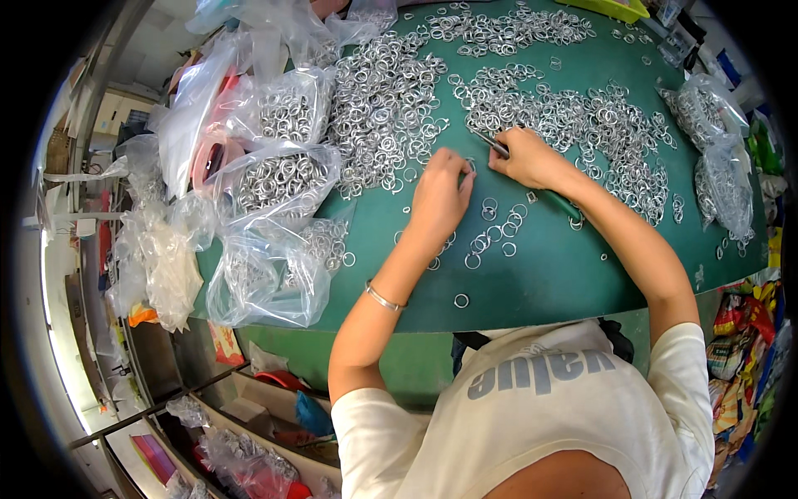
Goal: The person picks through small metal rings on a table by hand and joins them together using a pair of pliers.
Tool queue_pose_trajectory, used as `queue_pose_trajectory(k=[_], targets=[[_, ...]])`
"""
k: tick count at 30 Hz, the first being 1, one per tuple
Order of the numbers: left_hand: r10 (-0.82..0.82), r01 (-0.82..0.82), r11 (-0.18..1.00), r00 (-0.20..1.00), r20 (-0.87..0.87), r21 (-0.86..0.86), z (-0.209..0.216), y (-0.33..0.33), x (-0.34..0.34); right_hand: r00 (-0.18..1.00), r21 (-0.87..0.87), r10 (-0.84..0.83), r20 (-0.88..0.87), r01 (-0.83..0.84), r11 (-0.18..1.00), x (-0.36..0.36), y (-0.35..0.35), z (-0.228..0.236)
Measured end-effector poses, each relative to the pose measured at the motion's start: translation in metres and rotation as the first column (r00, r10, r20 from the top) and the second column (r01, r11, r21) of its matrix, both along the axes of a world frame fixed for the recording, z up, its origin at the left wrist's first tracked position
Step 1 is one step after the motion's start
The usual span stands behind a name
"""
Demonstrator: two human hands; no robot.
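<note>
My left hand (442, 190) is closed, thumb and fingers pinched on a small metal ring (471, 165) that shows only in part. In my right hand (529, 156) is a pair of pliers (560, 202) with a green handle; the palm hides their middle. Their metal jaws reach up and left beside a large heap of silver rings (565, 112). Just below both hands, several linked rings (496, 234) lie loose on the green tabletop (549, 274). A single ring (461, 300) rests nearer the front edge.
Another big pile of rings (386, 108) spreads left of my hands. Clear plastic bags of rings (283, 179) crowd the table's left side, and more bags (721, 179) stand at the right edge. A yellow-green tray (611, 8) sits at the back. An open drawer (258, 399) lies below left.
</note>
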State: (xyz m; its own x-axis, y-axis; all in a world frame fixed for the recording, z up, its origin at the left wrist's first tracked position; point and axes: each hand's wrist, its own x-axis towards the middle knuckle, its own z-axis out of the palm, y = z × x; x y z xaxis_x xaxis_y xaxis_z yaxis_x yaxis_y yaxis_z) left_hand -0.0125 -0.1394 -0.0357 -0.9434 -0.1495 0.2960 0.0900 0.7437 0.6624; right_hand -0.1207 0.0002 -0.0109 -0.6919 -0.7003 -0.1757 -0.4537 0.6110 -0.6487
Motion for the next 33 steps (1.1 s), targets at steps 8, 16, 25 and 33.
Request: queue_pose_trajectory(k=[8,16,25,33], targets=[[-0.252,-0.124,0.342,0.943,0.218,0.932,0.038,0.004,0.037,0.852,-0.292,0.147,0.503,0.008,0.956,0.037,0.026,0.053],[-0.201,-0.044,0.228,0.975,0.092,0.973,0.052,0.024,0.062,0.906,-0.347,0.223,0.36,-0.092,0.933,0.057,0.043,0.053],[-0.078,-0.069,0.095,0.994,0.076,0.993,0.054,0.036,0.08,0.828,-0.179,0.096,0.552,0.005,0.984,0.079,0.058,0.075],[-0.199,-0.048,-0.041,0.979,0.039,0.998,0.051,0.034,0.09,0.901,-0.358,0.1,0.423,0.064,0.932,0.087,0.053,0.062]])
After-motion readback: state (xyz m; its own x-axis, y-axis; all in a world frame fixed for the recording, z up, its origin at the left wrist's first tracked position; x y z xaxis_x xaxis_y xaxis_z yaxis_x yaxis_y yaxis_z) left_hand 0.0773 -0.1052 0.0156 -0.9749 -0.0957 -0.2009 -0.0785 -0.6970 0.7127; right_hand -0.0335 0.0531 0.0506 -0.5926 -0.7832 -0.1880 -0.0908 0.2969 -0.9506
